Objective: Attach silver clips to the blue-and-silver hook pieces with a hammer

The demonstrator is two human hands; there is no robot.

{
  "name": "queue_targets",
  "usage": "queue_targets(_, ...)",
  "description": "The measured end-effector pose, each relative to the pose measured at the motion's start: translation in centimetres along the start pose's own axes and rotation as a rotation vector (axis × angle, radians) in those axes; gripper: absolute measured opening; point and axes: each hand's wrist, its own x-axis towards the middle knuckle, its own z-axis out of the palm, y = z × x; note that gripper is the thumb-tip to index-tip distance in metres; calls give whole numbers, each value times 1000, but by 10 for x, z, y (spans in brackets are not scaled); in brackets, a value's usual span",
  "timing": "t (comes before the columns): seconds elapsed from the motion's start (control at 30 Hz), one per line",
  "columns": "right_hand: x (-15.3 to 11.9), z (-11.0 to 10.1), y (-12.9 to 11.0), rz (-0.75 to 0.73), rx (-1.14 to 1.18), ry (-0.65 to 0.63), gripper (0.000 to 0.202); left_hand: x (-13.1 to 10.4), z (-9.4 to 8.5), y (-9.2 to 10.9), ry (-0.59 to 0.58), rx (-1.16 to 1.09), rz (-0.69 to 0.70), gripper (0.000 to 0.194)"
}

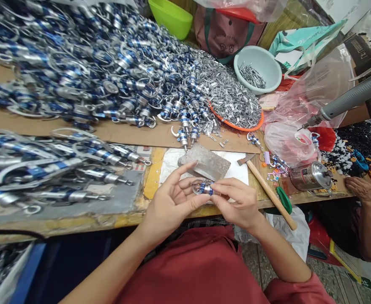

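Note:
A small blue and silver metal part (205, 188) with a curved hook is held between both hands, just in front of a grey metal block (206, 162). My left hand (174, 198) has its thumb and fingers closed on the hook side of the part. The fingertips of my right hand (236, 198) pinch its other end. To the right of the block lies a wooden-handled hammer (271, 192). Similar blue and silver parts (109, 71) form a large pile beyond my hands, and more (61, 173) lie in rows at the left.
Small metal plates overflow an orange tray (244, 128). A pale blue bowl (276, 76) holds pins. An electric screwdriver (347, 101) hangs at the right, above plastic bags. A metal pot (309, 177) stands near the edge. Another person's hands (361, 188) are at the far right.

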Motion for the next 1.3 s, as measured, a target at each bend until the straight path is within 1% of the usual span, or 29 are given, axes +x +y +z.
queue_targets(0.07, 0, -3, -3, 42, 25, -31, 11, -2, 2, -3, -3, -1, 31, 78)
queue_targets(0.17, 11, -13, 1, 82, 45, -100, 11, 0, 4, -7, 37, 24, 69, 75)
queue_targets(0.23, 27, -21, 18, 84, 4, -78, 12, 1, 6, -7, 55, 42, 76, 77)
queue_targets(0.3, 47, -25, 45, 54, -125, -21, 20, 3, 7, -6, 61, 67, 81, 78)
queue_targets(0.33, 56, -25, 60, 16, -224, -54, 28, 4, 8, -5, 60, 80, 88, 79)
queue_targets(0.37, 65, -23, 75, -8, -325, -122, 35, 4, 9, -5, 58, 92, 100, 78)
queue_targets(0.43, 78, -17, 99, -16, -511, -345, 38, 5, 9, -4, 48, 106, 127, 78)
queue_targets(0.5, 85, -9, 113, -4, -648, -508, 32, 7, 9, -4, 40, 110, 139, 78)
queue_targets(0.53, 87, -6, 115, 0, -689, -546, 30, 7, 8, -4, 38, 112, 130, 79)
queue_targets(0.63, 90, -4, 114, 26, -735, -554, 28, 10, 5, -2, 38, 117, 68, 85)
queue_targets(0.7, 91, -9, 109, 67, -703, -509, 27, 12, 3, -1, 39, 121, 37, 91)
queue_targets(0.73, 91, -12, 104, 82, -644, -454, 25, 13, 2, 0, 42, 121, 32, 93)
queue_targets(0.8, 86, -19, 90, 67, -436, -306, 19, 14, 1, 2, 40, 118, 25, 95)
queue_targets(0.87, 77, -24, 69, -23, -197, -190, 16, 15, 0, 3, 25, 108, 17, 96)
queue_targets(0.9, 71, -25, 58, -88, -102, -174, 17, 15, 0, 4, 17, 99, 14, 96)
queue_targets(1.0, 53, -20, 33, -285, 32, -222, 26, 15, 1, 4, -2, 67, 19, 95)
queue_targets(1.07, 44, -14, 28, -368, 50, -242, 27, 16, 1, 3, -6, 54, 27, 94)
queue_targets(1.17, 42, -10, 32, -421, 61, -249, 23, 16, 0, 3, -6, 53, 24, 94)
queue_targets(1.3, 47, -11, 39, -416, 70, -266, 19, 16, 0, 4, -2, 60, 14, 95)
